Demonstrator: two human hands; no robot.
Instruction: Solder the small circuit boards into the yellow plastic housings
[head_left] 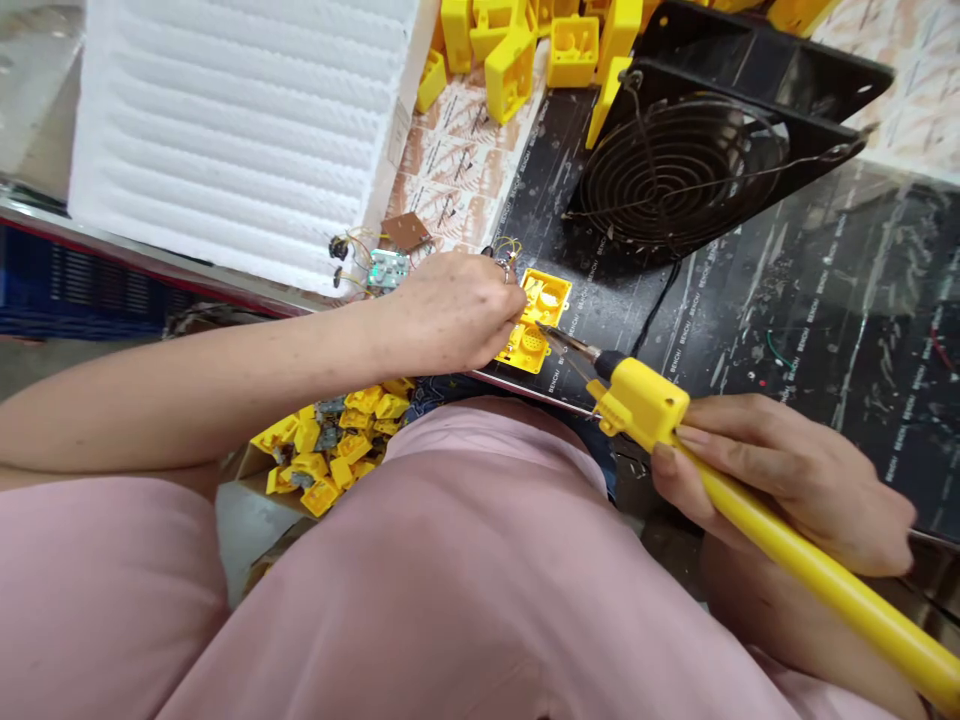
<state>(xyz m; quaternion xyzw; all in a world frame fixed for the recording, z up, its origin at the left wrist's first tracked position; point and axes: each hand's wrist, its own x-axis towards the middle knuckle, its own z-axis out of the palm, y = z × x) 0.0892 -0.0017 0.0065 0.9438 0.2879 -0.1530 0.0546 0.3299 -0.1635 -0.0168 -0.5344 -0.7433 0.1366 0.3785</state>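
My right hand point(780, 470) is wrapped round a yellow glue gun point(649, 400), whose dark nozzle points left and touches or nearly touches a small open yellow casing point(546, 292) at the table's near edge. At the casing's left side is my left hand point(469, 310), its fingers pinched together; whatever sits between the fingertips is hidden. Thin yellow wires point(510, 248) curl up just beyond these fingers. Behind my left wrist lies a green circuit board point(388, 268) with wires and small black round parts point(339, 247), near a brown board piece point(407, 231).
A black fan point(667, 180) with a wire grille stands at the back right, its cable trailing over the black table point(720, 320). White ribbed foam point(247, 130) lies at the back left. Yellow casings point(510, 75) are piled behind, and more fill a box point(341, 440) below the edge.
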